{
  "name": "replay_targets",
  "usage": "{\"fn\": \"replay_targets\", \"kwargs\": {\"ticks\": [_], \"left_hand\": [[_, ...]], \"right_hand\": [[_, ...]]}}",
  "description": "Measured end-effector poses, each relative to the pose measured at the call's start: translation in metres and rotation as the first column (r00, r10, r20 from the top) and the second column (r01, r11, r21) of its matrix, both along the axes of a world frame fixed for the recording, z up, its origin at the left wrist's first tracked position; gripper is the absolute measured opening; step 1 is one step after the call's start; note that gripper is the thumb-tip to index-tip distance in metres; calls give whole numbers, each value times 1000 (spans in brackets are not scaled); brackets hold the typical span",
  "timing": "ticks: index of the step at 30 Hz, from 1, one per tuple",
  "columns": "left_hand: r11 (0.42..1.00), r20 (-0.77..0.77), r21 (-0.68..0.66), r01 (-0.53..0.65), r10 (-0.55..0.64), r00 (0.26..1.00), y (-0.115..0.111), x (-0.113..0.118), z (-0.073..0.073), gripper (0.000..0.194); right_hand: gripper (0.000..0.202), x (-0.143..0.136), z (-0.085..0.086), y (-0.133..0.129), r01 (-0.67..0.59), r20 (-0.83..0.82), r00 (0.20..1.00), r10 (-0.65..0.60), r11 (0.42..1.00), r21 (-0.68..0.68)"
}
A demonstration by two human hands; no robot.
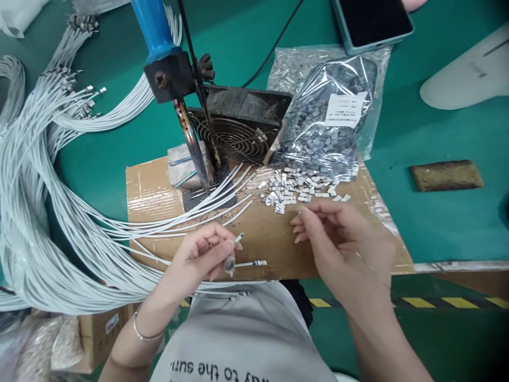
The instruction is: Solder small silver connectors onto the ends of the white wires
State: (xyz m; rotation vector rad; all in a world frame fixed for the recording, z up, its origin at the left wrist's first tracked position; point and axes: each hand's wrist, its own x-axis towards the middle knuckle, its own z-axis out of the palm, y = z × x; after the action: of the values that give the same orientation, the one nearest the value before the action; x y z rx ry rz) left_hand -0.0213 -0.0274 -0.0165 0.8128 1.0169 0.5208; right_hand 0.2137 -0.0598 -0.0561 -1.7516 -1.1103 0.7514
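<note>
My left hand (210, 252) pinches a white cable near its end, whose small tip (239, 237) pokes out beyond the fingertips. A small greyish object (229, 265) hangs just under those fingers. My right hand (338, 233) is closed in a pinch at the near edge of a pile of small metal connectors (284, 188); what its fingertips hold is too small to make out. Loose white cable ends (222, 204) lie between the pile and a soldering iron (193, 143), which points down at a dark block. Below my left hand lies a cable with a connector (260, 263).
Cardboard (155, 185) covers the work area. Behind it stand a black fan (234, 132) and a bag of connectors (330, 116). A large cable bundle (35, 212) fills the left. At the right are a phone (374, 21), a white cup (469, 71) and a brown sponge (447, 175).
</note>
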Motion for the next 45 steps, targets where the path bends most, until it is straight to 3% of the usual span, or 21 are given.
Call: {"fn": "replay_targets", "kwargs": {"ticks": [5, 10, 15, 29, 34, 40, 45], "left_hand": [[996, 35, -19, -90, 90, 995, 3, -1, 3, 26], [995, 8, -25, -96, 96, 995, 3, 0, 7, 30], [995, -57, 4, -97, 97, 994, 2, 3, 5, 37], [973, -90, 169, -159, 176, 980, -1, 10, 8, 33], [966, -125, 204, -160, 188, 974, -1, 10, 7, 30], [978, -217, 204, -54, 99, 971, -2, 3, 15, 29], [997, -218, 79, -26, 42, 975, 3, 0, 17, 29]], "right_hand": [[10, -29, 14, 0, -188, -287, 939, 191, 981, 36], [14, -45, 20, 5, -297, -390, 863, 322, 947, 127], [17, -49, 27, 8, -299, -470, 816, 337, 941, 156], [15, -52, 29, 8, -276, -472, 831, 296, 954, 113], [13, -51, 20, 7, -267, -607, 753, 256, 961, 73], [21, -35, 23, 15, -465, -744, 607, 280, 884, -45], [12, -30, 36, 23, -529, -658, 646, 386, 848, -22]]}}
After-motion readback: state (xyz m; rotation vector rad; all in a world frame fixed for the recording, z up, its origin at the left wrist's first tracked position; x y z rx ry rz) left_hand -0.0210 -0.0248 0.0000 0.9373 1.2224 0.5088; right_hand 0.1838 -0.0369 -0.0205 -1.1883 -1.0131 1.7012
